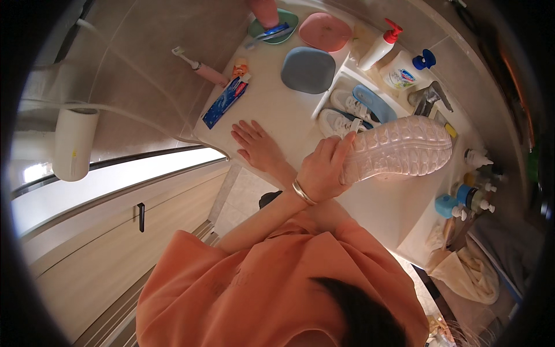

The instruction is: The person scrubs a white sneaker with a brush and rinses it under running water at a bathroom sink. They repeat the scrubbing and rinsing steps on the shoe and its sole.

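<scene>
My arms are crossed, the left forearm over the right. My left hand [325, 167], with a metal bracelet at the wrist, grips one end of a shoe whose translucent, ridged sole [401, 147] faces up; its upper is hidden. My right hand [259, 147] rests palm down on the pale counter [269, 104], fingers spread, holding nothing. Behind the held shoe, a pair of white-and-grey shoes [338, 121] lies in the white washbasin [325, 104], beside a blue, insole-shaped item [373, 103]. The held sole partly covers the basin area.
A toothpaste box [224, 103] and electric toothbrush [208, 73] lie left. Grey [308, 70], pink [325, 31] and green [288, 19] dishes stand behind. Pump bottles [401, 71] flank the faucet [429, 99]; more bottles [446, 205] and a cream cloth [468, 277] are at right.
</scene>
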Tool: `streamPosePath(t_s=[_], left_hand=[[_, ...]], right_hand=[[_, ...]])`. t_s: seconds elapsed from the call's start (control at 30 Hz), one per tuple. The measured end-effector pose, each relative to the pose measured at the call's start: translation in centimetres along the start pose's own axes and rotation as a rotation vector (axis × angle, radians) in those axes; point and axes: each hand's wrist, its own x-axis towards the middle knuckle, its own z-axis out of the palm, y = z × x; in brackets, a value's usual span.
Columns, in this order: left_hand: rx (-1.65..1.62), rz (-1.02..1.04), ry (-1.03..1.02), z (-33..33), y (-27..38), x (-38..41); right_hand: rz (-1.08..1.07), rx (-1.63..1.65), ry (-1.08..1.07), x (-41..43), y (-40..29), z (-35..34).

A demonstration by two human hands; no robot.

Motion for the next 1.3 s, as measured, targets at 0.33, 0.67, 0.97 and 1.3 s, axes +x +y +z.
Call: streamPosePath(t_s=[0.33, 0.67, 0.97, 1.3], left_hand=[[-0.058, -0.018, 0.010, 0.5, -0.9, 0.8], [-0.744, -0.669, -0.452, 4.4, -3.4, 1.2], [-1.134, -0.957, -0.801, 8.2, -7.0, 1.4], [-1.152, -1.075, -0.841, 15.9, -6.0, 13.0]], right_hand=[[0.461, -0.275, 0.300, -10.7, 8.9, -11.4], [0.836, 1.478, 0.878, -20.3, 22.8, -17.0], [1.072, 1.249, 1.004, -19.6, 21.5, -18.7], [1.172, 1.151, 1.428, -28.0, 20.6, -20.3]])
